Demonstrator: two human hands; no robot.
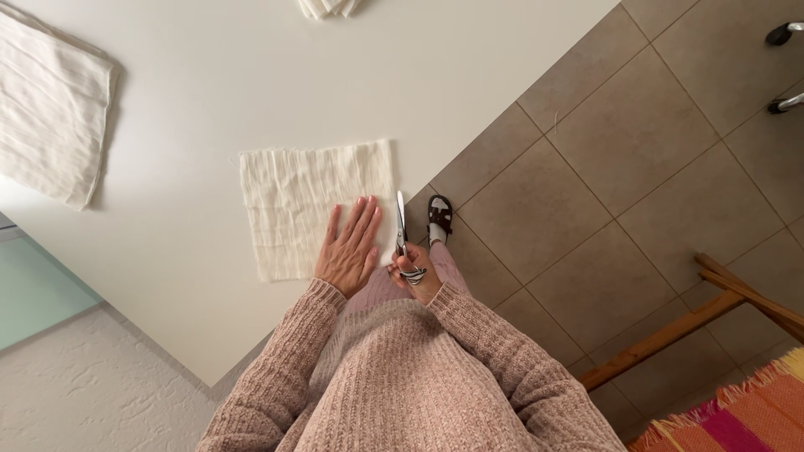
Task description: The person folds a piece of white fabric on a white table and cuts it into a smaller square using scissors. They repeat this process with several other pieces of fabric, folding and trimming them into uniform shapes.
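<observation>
**Hand flat on cream cloth, scissors held beside it at the desk's edge**

The right hand [419, 280] is closed around the handles of a pair of scissors [403, 237], fingers through the loops. The left hand [349, 249] lies open and flat, fingers together, pressing on the near right part of a square of cream cloth [293, 201]. The two hands sit just beside each other, with the blades close to the left fingertips.

The scissors' long axis runs away from the person's body, with the tip pointing out across the desk [251, 75] and the handles nearest the chest. The blades look closed or nearly so. They lie along the right edge of the cloth, close to where the desk ends.

The cloth is roughly square, crinkled in bands, and rests near the desk's corner edge. A larger folded piece of white cloth [50, 109] lies well apart at the far left, and a small white bundle [329, 7] sits at the far edge.

A likely risk: the blades are close to the left fingers, so a slip could nick them. The loose weave could also bunch or shift under the flat palm, giving a crooked line. Scissors this near the edge could drop towards the sandalled foot [440, 216] on the tiled floor [636, 167] below.

The person wears a pink knitted jumper [402, 377]. A wooden frame [712, 310] and a striped rug [737, 414] show at lower right.
</observation>
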